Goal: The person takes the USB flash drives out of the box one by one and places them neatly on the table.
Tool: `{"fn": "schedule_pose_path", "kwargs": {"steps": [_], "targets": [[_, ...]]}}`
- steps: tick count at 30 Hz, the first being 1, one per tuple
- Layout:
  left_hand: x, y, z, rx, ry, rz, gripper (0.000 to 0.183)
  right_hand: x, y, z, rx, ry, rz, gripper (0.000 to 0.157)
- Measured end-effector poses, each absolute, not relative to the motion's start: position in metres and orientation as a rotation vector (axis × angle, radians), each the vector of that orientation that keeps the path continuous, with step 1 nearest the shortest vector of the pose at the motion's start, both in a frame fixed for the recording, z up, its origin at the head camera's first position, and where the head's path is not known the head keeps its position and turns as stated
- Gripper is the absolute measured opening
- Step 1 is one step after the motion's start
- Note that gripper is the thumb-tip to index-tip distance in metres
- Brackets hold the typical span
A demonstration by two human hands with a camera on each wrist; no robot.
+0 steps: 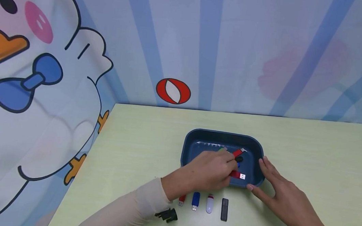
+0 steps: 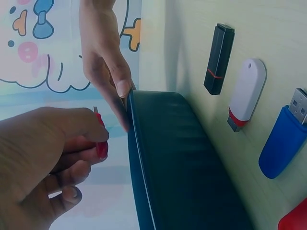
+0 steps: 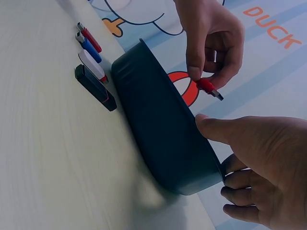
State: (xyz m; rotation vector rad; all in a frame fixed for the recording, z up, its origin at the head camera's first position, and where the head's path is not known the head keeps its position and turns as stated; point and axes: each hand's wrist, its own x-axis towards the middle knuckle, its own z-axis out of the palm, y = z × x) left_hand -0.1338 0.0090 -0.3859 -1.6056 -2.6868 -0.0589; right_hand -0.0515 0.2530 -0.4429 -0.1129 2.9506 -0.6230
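Over the dark blue bin, my left hand pinches a red USB flash drive between thumb and fingers, its metal plug sticking out. My right hand touches the bin's right end, fingers along the side rim and thumb at the front corner, as the right wrist view also shows. Inside the bin lie another red USB flash drive and a small black piece, with bits of green and blue beside them. My left hand covers part of the bin's inside.
In front of the bin a row lies on the table: a red drive, a blue drive, a white drive with a red band and a black drive. A black piece sticks out below the left sleeve. A cartoon-printed backdrop stands behind.
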Motion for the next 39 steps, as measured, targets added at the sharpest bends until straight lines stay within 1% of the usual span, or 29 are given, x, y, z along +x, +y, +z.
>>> {"fn": "schedule_pose_path", "kwargs": {"steps": [5,10,14,19,23,27,29,31,34,39], "targets": [[-0.131,0.01,-0.384,-1.694,-2.625,-0.017,0.024,-0.051,0.253,-0.443,-0.116,2.947,-0.611,0.104],[-0.128,0.013,-0.384,-1.768,-2.593,-0.017,0.021,-0.052,0.253,-0.442,-0.093,2.926,-0.588,0.109],[-0.126,0.016,-0.384,-1.828,-2.577,0.027,0.022,-0.052,0.254,-0.442,-0.106,2.93,-0.608,0.107],[-0.123,0.022,-0.383,-1.917,-2.573,0.087,0.025,-0.052,0.255,-0.442,-0.116,2.93,-0.61,0.103],[-0.123,0.026,-0.385,-1.992,-2.601,0.077,0.03,-0.053,0.255,-0.443,-0.107,2.92,-0.596,0.108],[-0.122,0.029,-0.387,-2.06,-2.613,0.107,0.04,-0.054,0.255,-0.444,-0.099,2.915,-0.58,0.113],[-0.121,0.031,-0.389,-2.09,-2.61,0.123,0.041,-0.054,0.256,-0.444,-0.101,2.911,-0.58,0.113],[-0.12,0.033,-0.391,-2.114,-2.609,0.131,0.041,-0.054,0.257,-0.444,-0.109,2.91,-0.588,0.111],[-0.12,0.036,-0.393,-2.138,-2.61,0.12,0.035,-0.054,0.258,-0.444,-0.124,2.911,-0.6,0.106],[-0.118,0.04,-0.399,-2.194,-2.588,0.141,0.027,-0.055,0.258,-0.445,-0.116,2.893,-0.594,0.103]]}}
